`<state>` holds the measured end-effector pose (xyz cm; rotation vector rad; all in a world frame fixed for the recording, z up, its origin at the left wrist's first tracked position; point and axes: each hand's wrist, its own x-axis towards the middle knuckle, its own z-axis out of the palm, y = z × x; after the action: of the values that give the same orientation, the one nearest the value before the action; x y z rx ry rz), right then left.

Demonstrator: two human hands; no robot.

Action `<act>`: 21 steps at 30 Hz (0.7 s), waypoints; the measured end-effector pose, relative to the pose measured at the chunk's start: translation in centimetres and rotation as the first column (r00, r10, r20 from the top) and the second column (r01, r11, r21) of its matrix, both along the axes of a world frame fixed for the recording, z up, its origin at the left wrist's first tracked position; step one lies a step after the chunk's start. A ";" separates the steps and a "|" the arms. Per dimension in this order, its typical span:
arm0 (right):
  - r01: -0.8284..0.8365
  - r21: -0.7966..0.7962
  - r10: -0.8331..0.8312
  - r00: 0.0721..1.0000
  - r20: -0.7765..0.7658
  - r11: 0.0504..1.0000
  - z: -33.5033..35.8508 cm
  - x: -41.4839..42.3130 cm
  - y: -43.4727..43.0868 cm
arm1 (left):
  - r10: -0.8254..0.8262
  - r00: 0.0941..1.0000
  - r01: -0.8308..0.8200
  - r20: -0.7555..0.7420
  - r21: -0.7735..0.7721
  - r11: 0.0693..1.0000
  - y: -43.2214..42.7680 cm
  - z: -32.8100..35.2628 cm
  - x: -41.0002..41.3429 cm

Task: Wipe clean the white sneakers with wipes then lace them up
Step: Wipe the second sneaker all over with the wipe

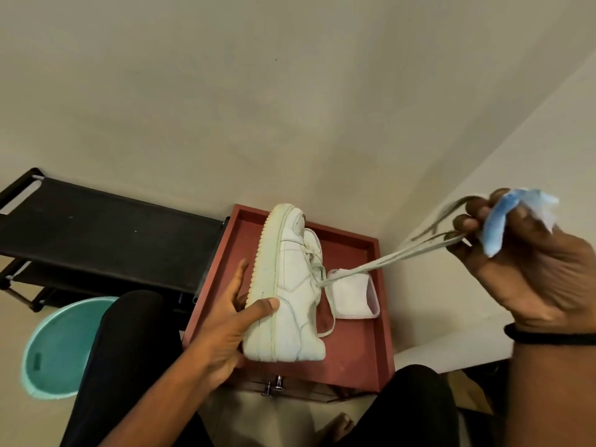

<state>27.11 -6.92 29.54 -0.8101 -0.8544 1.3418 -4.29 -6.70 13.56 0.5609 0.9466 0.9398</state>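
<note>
White sneaker (290,285) on its side over the red tray (354,356), long axis near-far, toe far, sole facing left. Left hand (225,324) grips it, thumb across the upper, fingers along the sole. Right hand (532,262), raised at right, pinches the taut lace (387,259) ends plus a crumpled blue wipe (498,227). Open wipes box (353,295) just right of the sneaker.

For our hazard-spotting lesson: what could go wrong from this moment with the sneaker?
1. The right hand pinches the lace and a wipe together, so the wipe may slip out.
2. The taut lace passes over the wipes pack and might drag it.
3. The left hand holds the sneaker on its side by the sole; a hard pull could tip it.
</note>
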 end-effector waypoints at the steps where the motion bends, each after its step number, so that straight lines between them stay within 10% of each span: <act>1: 0.036 0.008 -0.036 0.999 -0.004 0.999 0.0 0.3 -0.3 | 0.001 1.000 -0.001 0.024 -0.011 1.000 0.0 -0.1 0.0; 4: 0.231 -0.084 -0.233 0.972 -0.020 0.969 -1.8 -0.2 -0.6 | -0.024 0.998 0.024 0.061 -0.012 1.000 -0.2 0.0 -0.3; 7: 0.352 -0.233 -0.277 0.913 0.301 0.907 -6.3 -1.4 -0.1 | -0.053 0.994 0.053 0.092 0.004 0.999 -0.2 -0.1 -0.7; 11: 0.343 -0.276 -0.020 0.659 0.752 0.898 -11.6 -3.1 -0.3 | -0.075 0.985 0.075 0.154 0.004 0.997 -0.2 -0.2 -1.1; 16: 0.431 -0.161 -0.014 0.375 0.927 0.888 -12.6 -3.5 -0.7 | -0.094 0.978 0.094 0.187 0.006 0.996 0.0 -0.3 -1.3; 21: 0.339 0.034 -0.273 0.691 0.670 0.940 -7.9 -8.0 -2.7 | -0.155 0.983 0.155 0.095 0.008 0.988 -0.2 -0.2 -1.4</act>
<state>19.08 -9.65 21.64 -1.4931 -1.1483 0.7762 -5.70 -6.92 13.33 0.5772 0.8051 0.8201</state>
